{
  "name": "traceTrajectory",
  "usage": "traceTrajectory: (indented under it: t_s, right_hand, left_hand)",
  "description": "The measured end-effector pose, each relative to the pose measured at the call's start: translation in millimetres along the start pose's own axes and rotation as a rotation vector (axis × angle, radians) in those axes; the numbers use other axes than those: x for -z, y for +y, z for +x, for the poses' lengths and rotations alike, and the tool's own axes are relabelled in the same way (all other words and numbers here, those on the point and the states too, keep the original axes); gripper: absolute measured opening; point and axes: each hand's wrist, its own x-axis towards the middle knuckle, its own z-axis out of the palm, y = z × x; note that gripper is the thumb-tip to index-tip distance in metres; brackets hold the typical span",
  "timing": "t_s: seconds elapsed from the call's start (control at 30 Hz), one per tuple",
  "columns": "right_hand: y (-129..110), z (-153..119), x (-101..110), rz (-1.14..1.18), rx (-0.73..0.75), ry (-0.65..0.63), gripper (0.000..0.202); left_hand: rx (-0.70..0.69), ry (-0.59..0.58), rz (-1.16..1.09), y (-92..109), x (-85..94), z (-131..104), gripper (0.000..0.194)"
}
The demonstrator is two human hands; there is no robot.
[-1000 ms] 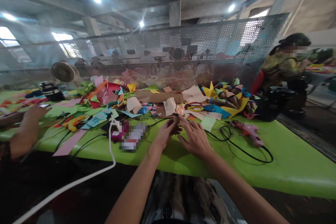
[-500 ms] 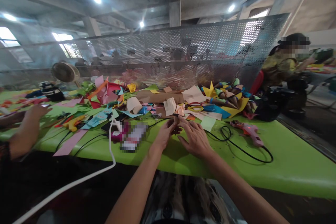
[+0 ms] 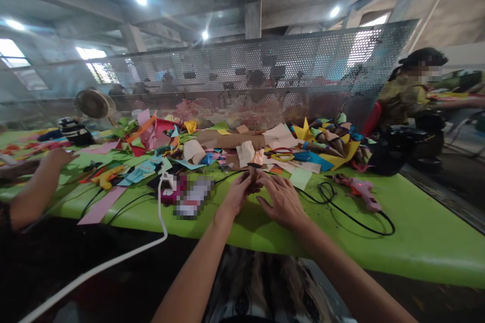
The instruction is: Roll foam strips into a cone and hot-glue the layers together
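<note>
My left hand (image 3: 238, 196) is closed, thumb and fingers pinching a small brown piece (image 3: 254, 171) with a dark upper edge, perhaps paper. Opposite it, my right hand (image 3: 281, 198) has its fingertips closed on the same piece, thumb lower and apart. Fingers cover most of the piece, so its full shape is hidden. Just beyond the fingertips lie a crumpled cream paper (image 3: 245, 153) and a peach-coloured scrap (image 3: 258, 156). Yellow-handled scissors (image 3: 282, 155) rest behind my right hand.
A pink glue gun (image 3: 364, 193) with a looping black cord lies at right on the green table (image 3: 424, 242). At left are a phone (image 3: 195, 198), a white cable (image 3: 162, 217) and a yellow glue gun (image 3: 108, 177). Another person's arm (image 3: 36, 184) reaches in. Perforated panel (image 3: 227, 81) stands behind.
My fingers have shifted slightly around the brown piece, whose dark edge now shows more above them. The neighbour's arm at left moved a little; the person at right stretched an arm out.
</note>
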Motion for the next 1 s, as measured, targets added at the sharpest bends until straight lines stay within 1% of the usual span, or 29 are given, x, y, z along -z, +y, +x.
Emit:
traceTrajectory:
  t_s: [0.17,0.33,0.53,0.73,0.87,1.0]
  right_hand:
    - [1.4,-0.1,0.1,-0.003,-0.02,0.01,0.036]
    - [0.5,0.3,0.6,0.012,-0.015,-0.003,0.033]
    - [-0.3,0.1,0.3,0.017,-0.002,0.0,0.033]
    - [2.0,-0.3,-0.4,0.019,-0.005,0.013,0.033]
    - [1.2,0.2,-0.5,0.019,-0.01,-0.01,0.033]
    - [0.9,-0.3,0.4,0.024,-0.017,0.009,0.034]
  left_hand:
    - [0.021,-0.005,-0.047,-0.7,-0.3,1.3,0.044]
    - [0.028,-0.017,-0.077,-1.5,0.6,1.4,0.045]
    - [0.056,-0.038,-0.055,-0.9,-0.7,-0.5,0.04]
    - [0.061,-0.036,-0.057,-0.7,0.1,0.0,0.045]
    - [0.071,-0.045,-0.063,-0.2,0.3,-0.5,0.044]
    - [0.073,-0.051,-0.074,0.3,0.3,-0.9,0.044]
